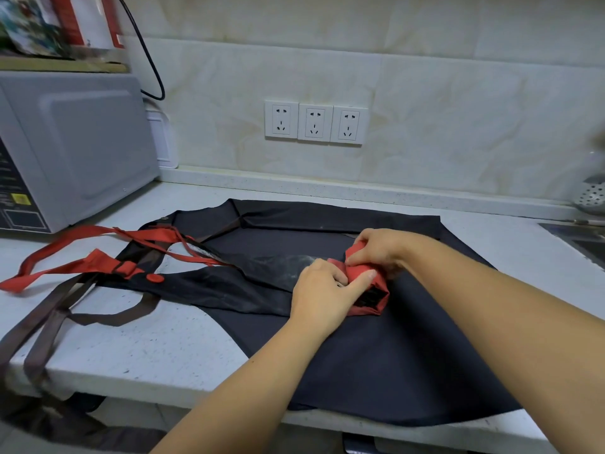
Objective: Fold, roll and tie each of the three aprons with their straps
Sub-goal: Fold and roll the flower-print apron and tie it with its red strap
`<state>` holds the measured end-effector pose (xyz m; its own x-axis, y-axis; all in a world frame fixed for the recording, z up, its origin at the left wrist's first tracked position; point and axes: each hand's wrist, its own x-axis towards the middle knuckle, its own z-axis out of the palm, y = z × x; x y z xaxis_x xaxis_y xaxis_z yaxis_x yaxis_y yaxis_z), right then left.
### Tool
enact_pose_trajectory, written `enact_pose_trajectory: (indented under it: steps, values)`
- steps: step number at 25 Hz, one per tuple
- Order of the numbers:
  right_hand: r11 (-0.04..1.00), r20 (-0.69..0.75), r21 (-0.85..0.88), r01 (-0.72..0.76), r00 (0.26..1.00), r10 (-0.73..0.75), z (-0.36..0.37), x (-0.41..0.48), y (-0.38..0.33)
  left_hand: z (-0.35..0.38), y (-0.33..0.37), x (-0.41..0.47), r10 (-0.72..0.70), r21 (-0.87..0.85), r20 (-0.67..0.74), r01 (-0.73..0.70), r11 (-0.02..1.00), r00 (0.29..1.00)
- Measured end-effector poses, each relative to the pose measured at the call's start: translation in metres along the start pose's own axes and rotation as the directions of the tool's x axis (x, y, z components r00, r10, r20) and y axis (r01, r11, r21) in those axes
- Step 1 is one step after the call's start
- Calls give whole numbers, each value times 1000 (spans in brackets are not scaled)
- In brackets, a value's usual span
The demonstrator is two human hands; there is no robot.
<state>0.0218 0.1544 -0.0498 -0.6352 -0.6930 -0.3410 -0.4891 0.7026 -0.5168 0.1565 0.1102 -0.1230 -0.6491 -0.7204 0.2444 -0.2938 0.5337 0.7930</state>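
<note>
Both hands on the red roll (376, 285), mid-counter, sitting on top of a black apron (393, 355) that's spread flat on the countertop (163, 348). Left hand (322, 290): fingers curled in, thumb pressed along the side of the roll, gripping it. Right hand (381, 247): fingers curled over the far end of the roll, also gripping. The roll's open near end shows black fabric inside the red. Red straps (65, 239) trail loose across the counter to the left, not wrapped around the roll. Can't tell for sure whether they belong to it. More dark fabric with a red button (155, 277) lies bunched over the left part of the black apron. Brown straps (49, 322) hang off the front-left counter edge. Microwave (75, 149) at the left, three wall outlets (315, 122) behind, sink (582, 239) corner at the right edge.
</note>
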Motion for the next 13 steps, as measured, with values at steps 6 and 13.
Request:
enact_pose_trajectory:
  steps: [6, 13]
  values:
    - [878, -176, -476, -43, 983, -47, 28, 8, -28, -7, -8, 0, -6, -219, 83, 24, 975, 997]
    - [988, 30, 152, 28, 999, -33, 2, 15, -12, -17, -18, 1, 96, -282, 175, -43, 958, 980]
